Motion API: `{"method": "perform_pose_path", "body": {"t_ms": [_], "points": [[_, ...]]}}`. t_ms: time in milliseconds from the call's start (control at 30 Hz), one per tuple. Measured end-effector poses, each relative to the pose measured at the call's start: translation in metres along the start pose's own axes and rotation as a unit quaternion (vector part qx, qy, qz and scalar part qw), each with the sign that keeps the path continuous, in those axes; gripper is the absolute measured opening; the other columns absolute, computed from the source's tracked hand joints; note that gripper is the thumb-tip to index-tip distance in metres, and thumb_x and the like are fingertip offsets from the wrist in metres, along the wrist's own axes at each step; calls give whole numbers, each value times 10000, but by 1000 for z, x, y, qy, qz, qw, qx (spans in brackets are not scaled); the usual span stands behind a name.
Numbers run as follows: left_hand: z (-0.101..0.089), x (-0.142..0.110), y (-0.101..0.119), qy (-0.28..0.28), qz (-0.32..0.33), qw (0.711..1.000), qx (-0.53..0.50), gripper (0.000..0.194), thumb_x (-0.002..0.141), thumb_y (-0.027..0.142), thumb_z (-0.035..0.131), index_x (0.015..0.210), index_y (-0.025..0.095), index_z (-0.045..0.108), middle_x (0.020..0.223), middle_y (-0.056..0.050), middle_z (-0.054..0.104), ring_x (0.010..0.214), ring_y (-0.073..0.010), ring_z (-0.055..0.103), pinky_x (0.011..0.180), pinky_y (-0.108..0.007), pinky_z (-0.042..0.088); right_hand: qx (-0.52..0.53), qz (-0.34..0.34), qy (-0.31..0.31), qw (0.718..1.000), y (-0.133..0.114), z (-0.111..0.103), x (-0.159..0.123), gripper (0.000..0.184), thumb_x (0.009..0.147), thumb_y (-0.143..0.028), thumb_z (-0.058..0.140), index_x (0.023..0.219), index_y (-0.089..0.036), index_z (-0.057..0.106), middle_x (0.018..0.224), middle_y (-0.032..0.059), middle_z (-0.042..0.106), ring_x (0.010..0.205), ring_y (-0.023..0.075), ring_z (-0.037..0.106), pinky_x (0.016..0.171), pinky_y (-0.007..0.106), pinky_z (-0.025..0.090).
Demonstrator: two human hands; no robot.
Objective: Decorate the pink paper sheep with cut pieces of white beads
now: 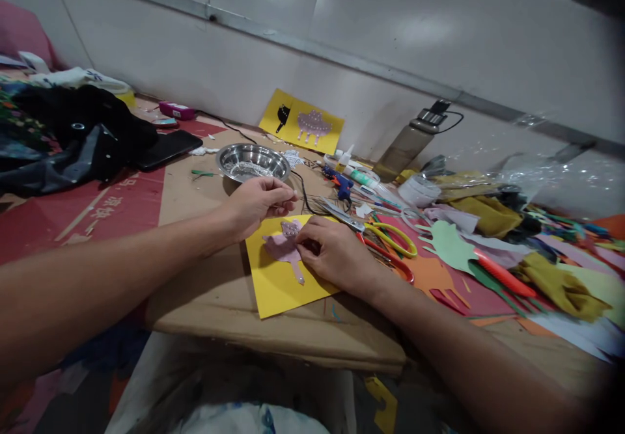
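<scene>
A yellow card [273,297] lies near the front edge of the cardboard-covered table. On it is a pink felt-like cutout [280,248] with small beads on its upper part and one at the tip of its stem. The fingertips of my right hand [334,250] are closed together against the cutout's right side; anything between them is hidden. Above the card's far left edge hovers my left hand [261,207], its thumb and fingers pinched. Whatever it may hold is too small to name. Just behind it stands a steel bowl [254,161] with small clear pieces inside.
Scissors with yellow and red handles [395,242] lie right of my right hand, near a blue glue gun [342,183]. A grey bottle [410,138] and a decorated yellow card [303,122] stand by the wall. Felt scraps [493,219] cover the right; a black phone [168,149] lies left.
</scene>
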State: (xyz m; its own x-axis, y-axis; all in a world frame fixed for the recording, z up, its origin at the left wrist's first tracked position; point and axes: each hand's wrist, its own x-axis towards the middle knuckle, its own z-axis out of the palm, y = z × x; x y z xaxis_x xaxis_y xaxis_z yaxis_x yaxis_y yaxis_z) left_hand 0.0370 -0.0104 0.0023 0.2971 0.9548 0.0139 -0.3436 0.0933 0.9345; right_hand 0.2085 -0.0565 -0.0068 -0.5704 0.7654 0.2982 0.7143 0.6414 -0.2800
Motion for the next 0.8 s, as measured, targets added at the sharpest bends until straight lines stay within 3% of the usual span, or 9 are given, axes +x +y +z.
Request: {"method": "perform_pose_path", "body": {"t_ms": [200,367,633,800], "points": [[1,-1,1,0,-2,1000,5,93,729,100,642,652,115,592,728,-62,664,616,-99,570,653,-269,445,-52,-28,-36,998,-7,-1,-1,154,819,-102,518,850,-157,658,858,70,616,747,153,547,683,266,427],[-1,1,2,-6,2,1000,0,84,739,98,637,669,106,591,707,-45,653,619,-90,577,650,-247,440,-6,-54,-68,996,-5,-7,-3,156,818,-84,531,855,-137,674,899,94,636,798,166,565,718,281,449],[-1,2,3,3,-5,1000,2,96,750,78,628,668,99,584,710,-46,653,610,-86,578,652,-246,432,64,10,-25,998,6,-11,-5,132,818,-108,575,858,-174,682,817,45,658,751,141,589,691,265,458],[0,1,4,16,-10,1000,4,102,760,62,615,674,98,573,699,-41,645,616,-91,589,666,-250,440,61,-41,-26,997,8,-9,-7,168,836,-114,553,893,-181,696,853,59,645,757,137,586,682,254,457]]}}
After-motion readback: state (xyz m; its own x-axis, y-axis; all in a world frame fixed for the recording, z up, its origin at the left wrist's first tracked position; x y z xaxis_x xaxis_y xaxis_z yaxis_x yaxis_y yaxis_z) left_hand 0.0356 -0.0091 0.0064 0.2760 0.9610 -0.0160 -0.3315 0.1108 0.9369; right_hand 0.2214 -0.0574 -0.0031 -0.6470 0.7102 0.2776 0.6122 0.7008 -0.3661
